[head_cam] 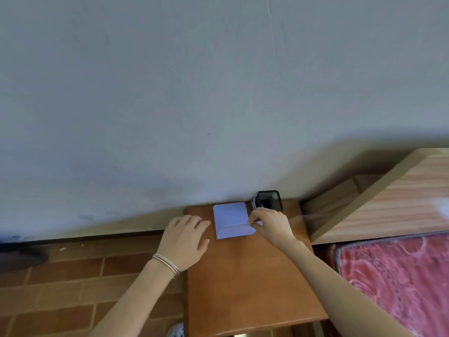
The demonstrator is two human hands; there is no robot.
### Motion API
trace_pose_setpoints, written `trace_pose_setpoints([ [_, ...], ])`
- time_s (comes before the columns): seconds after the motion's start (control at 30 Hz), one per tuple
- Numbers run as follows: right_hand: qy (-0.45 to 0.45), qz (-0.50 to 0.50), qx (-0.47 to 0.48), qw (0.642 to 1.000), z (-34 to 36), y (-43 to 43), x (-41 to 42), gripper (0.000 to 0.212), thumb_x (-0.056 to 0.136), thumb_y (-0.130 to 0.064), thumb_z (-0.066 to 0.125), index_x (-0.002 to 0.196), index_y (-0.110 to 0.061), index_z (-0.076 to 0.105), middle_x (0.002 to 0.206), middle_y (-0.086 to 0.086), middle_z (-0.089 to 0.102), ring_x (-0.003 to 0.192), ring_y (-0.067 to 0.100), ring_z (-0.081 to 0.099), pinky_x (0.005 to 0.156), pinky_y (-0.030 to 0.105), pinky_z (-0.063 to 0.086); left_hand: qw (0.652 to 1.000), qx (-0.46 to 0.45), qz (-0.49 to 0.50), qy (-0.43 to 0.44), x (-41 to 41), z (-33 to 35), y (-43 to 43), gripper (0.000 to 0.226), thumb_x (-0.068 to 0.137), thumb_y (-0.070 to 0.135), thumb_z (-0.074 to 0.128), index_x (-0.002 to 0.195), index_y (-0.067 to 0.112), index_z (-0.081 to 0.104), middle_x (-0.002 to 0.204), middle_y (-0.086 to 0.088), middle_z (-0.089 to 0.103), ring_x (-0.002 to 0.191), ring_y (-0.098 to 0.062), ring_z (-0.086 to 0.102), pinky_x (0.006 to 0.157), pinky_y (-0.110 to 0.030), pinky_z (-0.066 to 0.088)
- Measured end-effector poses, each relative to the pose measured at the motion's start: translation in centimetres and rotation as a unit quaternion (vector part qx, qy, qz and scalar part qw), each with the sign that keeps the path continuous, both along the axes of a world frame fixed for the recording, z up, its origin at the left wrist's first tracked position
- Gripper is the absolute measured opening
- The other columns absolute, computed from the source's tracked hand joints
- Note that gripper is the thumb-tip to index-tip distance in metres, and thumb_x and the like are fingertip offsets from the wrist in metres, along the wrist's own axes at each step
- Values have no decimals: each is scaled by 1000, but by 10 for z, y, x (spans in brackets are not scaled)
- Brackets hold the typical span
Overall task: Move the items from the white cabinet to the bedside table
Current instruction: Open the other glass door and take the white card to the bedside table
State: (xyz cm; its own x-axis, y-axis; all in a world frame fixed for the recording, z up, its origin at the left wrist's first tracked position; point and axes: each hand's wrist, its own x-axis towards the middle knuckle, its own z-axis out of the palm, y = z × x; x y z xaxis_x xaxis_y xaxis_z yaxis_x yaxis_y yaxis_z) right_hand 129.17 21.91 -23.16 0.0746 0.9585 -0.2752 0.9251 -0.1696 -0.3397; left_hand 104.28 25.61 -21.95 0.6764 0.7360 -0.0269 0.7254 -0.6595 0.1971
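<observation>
A pale lilac box (230,218) stands at the back of the brown wooden bedside table (247,283), close to the wall. To its right sits a small black object (269,200) with a grey part at its side. My right hand (269,226) pinches the box's right edge with thumb and fingers. Just left of the box, my left hand (185,238) hovers over the table's left edge with fingers spread and nothing in it; bracelets circle the wrist. The white cabinet is out of view.
A grey-white wall (194,93) rises right behind the table. A light wooden headboard (388,203) and a mattress in red patterned cloth (398,283) lie to the right. Brown tiled floor (73,288) spreads to the left.
</observation>
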Motion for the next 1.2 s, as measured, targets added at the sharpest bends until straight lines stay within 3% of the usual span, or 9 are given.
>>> trace_pose_setpoints([
  [0.17,5,10,2,1000,-28,13,12,8,84,-17,61,89,-21,67,95,-9,66,86,16,61,61,26,42,999,-16,20,20,17,-29,-3,40,64,36,67,100,18,70,88,1,68,79,-20,64,67,-32,51],
  [0.33,-8,42,17,999,-39,11,17,8,85,-17,61,89,-21,68,92,-5,67,79,22,63,60,32,48,998,-28,36,32,30,-41,-6,44,60,34,80,99,18,70,88,-1,68,79,-22,65,68,-33,51],
  [0.5,-11,41,20,999,-42,3,21,11,85,-16,60,88,-21,69,89,-5,67,75,26,62,56,29,40,998,-35,41,30,42,-41,-2,41,67,34,76,102,16,68,92,-3,68,83,-24,64,71,-37,50],
  [0.8,-10,16,74,997,-45,2,32,12,76,-7,67,76,-19,70,78,-4,67,62,28,60,49,28,38,998,-31,46,12,52,-40,1,41,69,32,75,104,14,68,92,-5,68,84,-26,64,72,-39,50],
  [0.93,-27,39,97,994,-45,0,35,19,67,-3,75,68,-21,67,70,-6,65,52,25,58,44,21,28,999,-17,44,10,53,-37,0,39,72,34,68,105,13,68,92,-5,68,84,-26,63,72,-40,49],
  [1.2,-54,49,30,997,-42,4,42,8,85,-16,59,89,-21,65,91,-7,65,77,23,60,57,28,39,998,-23,51,4,50,-34,-2,41,71,33,72,107,12,67,95,-7,68,86,-28,63,74,-42,49],
])
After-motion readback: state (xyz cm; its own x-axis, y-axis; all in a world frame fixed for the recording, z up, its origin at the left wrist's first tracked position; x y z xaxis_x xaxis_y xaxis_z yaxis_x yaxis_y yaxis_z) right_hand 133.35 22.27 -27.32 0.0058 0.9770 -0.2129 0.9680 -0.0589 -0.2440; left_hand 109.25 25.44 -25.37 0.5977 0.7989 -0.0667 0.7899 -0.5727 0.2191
